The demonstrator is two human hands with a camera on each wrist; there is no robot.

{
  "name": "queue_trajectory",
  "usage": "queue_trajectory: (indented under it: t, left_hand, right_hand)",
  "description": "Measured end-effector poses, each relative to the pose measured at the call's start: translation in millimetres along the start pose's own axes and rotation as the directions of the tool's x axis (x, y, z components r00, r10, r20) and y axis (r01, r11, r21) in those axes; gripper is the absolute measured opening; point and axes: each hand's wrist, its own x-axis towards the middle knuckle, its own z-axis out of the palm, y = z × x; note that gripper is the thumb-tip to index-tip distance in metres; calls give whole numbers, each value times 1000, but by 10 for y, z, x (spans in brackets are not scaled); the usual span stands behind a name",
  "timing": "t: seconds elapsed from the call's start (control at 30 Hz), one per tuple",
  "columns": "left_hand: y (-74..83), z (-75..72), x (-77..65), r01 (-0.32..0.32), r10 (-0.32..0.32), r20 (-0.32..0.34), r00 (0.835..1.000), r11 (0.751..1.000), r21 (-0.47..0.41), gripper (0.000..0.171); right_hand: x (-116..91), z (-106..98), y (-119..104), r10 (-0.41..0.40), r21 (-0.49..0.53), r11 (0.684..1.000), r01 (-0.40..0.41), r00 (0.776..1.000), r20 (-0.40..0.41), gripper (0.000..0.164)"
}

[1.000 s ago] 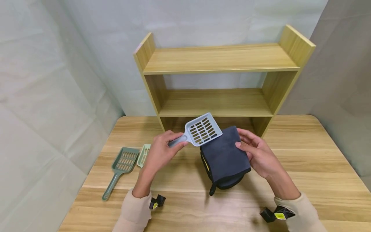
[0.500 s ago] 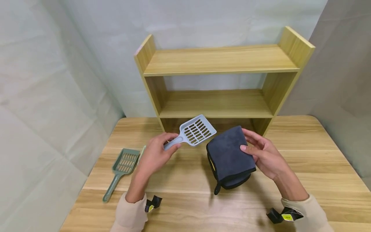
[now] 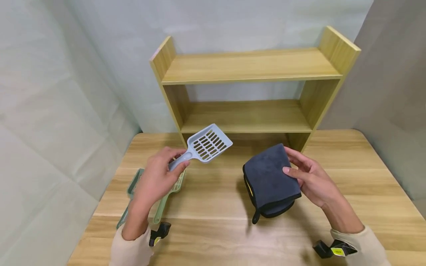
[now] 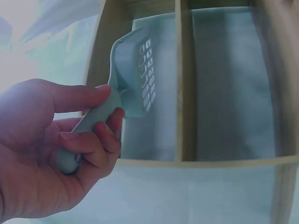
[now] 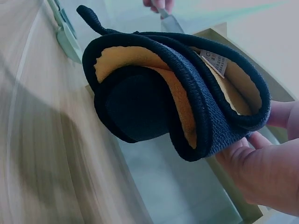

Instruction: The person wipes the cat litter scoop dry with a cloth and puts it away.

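A light blue slotted litter scoop [image 3: 208,143] is held up over the table by my left hand [image 3: 159,175], which grips its handle. In the left wrist view the fingers and thumb curl round the scoop handle [image 4: 96,114]. My right hand [image 3: 314,179] pinches a folded dark grey cloth [image 3: 271,177] by its right edge, above the table. The right wrist view shows the cloth's yellow inner side [image 5: 133,58], black border, a small label [image 5: 215,62] and a hanging loop. Under my left forearm lie a light green scoop [image 3: 163,207] and a darker green scoop [image 3: 133,183], both partly hidden.
A wooden shelf unit [image 3: 251,127] with a top board [image 3: 253,64] and a middle board [image 3: 246,114] stands at the back of the wooden table [image 3: 213,240]. Pale fabric [image 3: 60,111] hangs behind and to the left.
My left hand has moved left with the blue scoop, away from the cloth, and now covers part of the darker green scoop. My right hand has shifted slightly right with the cloth.
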Motion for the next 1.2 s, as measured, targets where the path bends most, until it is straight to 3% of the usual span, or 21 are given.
queue_trajectory:
  t: [0.33, 0.67, 1.2]
  left_hand:
    - [73, -252, -114, 16, -13, -75, 997, 999, 40, 29]
    - [176, -458, -183, -5, 17, -143, 990, 996, 84, 28]
    - [433, -991, -112, -61, 89, -194, 977, 987, 147, 30]
  right_hand:
    - [-25, 4, -78, 18, 16, 1000, -18, 1000, 12, 61]
    - [-69, -4, -87, 33, 7, 999, -33, 999, 17, 64]
    - [-158, -44, -23, 72, -10, 997, -72, 997, 32, 66]
